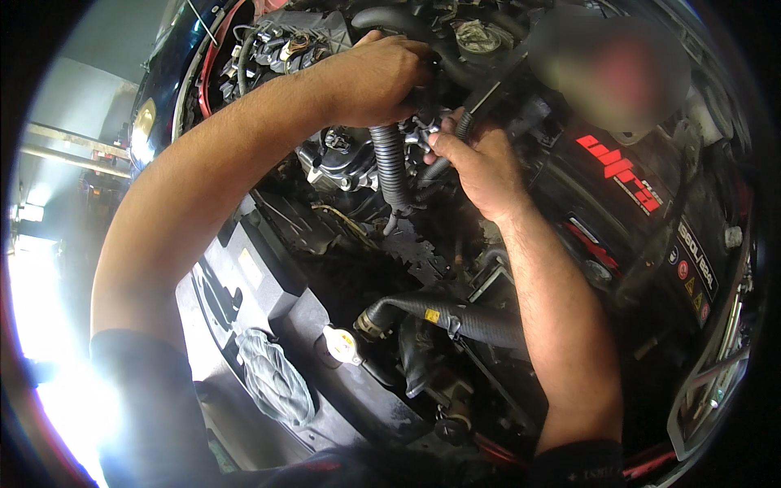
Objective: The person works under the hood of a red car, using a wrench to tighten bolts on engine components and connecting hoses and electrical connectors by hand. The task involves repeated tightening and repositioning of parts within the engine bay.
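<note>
My left hand (381, 77) reaches over the far part of a car engine, back of the hand up and fingers curled down. What those fingers grip is hidden beneath the hand. Closer to me and to the right, my right hand (486, 167) has thumb and fingers closed at a small silvery metal part (425, 134); whether they hold it or only touch it is hard to see. A thin black tube (465, 124) runs across the right fingers. Below the left hand hangs a black corrugated hose (390, 167), with the engine's metal casing (346, 171) beside it.
At the right sits a large black battery (643, 211) with red lettering. A thick black radiator hose (480, 321) crosses nearer me, beside a radiator cap (342, 346). On the front panel lies a crumpled grey cloth (275, 378). A blurred patch covers the upper right.
</note>
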`<state>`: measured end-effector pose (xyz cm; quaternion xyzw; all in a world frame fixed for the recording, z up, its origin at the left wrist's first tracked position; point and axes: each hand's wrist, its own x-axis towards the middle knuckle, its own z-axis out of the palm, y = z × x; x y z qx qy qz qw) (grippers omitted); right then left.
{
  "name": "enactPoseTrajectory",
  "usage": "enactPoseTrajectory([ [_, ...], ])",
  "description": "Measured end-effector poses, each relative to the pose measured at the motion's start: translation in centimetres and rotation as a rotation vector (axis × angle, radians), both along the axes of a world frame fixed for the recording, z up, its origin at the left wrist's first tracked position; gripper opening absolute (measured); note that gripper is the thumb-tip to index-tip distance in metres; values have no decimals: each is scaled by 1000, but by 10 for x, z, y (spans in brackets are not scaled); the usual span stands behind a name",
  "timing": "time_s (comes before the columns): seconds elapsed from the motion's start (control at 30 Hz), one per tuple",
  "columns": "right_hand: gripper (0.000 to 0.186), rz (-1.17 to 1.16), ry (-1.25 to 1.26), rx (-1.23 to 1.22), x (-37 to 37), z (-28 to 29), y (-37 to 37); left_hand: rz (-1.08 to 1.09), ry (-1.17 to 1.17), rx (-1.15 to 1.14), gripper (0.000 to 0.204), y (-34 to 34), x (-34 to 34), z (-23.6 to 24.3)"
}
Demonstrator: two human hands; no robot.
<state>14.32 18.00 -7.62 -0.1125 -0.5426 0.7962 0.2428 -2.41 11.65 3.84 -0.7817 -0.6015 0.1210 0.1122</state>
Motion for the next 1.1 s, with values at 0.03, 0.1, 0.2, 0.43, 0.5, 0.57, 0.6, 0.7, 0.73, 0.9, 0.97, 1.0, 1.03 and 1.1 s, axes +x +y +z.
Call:
enactPoseTrajectory([
  [0.03,11,-31,-76,36,0,1,-2,-16,-36,17,23,0,0,0],
  [0.1,14,-104,-109,-2,-1,3,-5,8,-44,10,23,1,0,-1],
  [0.2,19,-150,-95,76,0,6,-6,19,-25,-6,22,1,1,0],
  [0.43,26,-170,-123,152,-3,8,-9,50,-115,-10,20,2,4,4],
  [0.5,25,-201,-128,98,-4,7,-10,105,-204,-53,20,4,4,6],
  [0.57,25,-236,-147,42,-6,7,-12,89,-217,-21,21,4,3,7],
  [0.6,25,-260,-186,56,-6,7,-12,99,-214,-16,21,4,3,7],
  [0.7,25,-299,-281,49,-7,6,-10,115,-224,-40,24,4,4,7],
  [0.73,24,-306,-288,24,-7,6,-10,118,-228,-47,25,3,5,7],
  [0.9,24,-255,-170,8,-7,4,-8,74,-85,-4,27,-1,8,3],
  [0.97,25,-231,-153,42,-7,3,-7,80,-8,-11,26,-1,9,2],
  [1.0,26,-232,-150,31,-7,3,-7,89,40,-23,26,0,9,2],
  [1.03,27,-240,-148,23,-7,3,-7,81,26,-8,26,0,9,1],
  [1.1,28,-258,-137,22,-7,2,-7,91,12,-5,27,0,9,1],
])
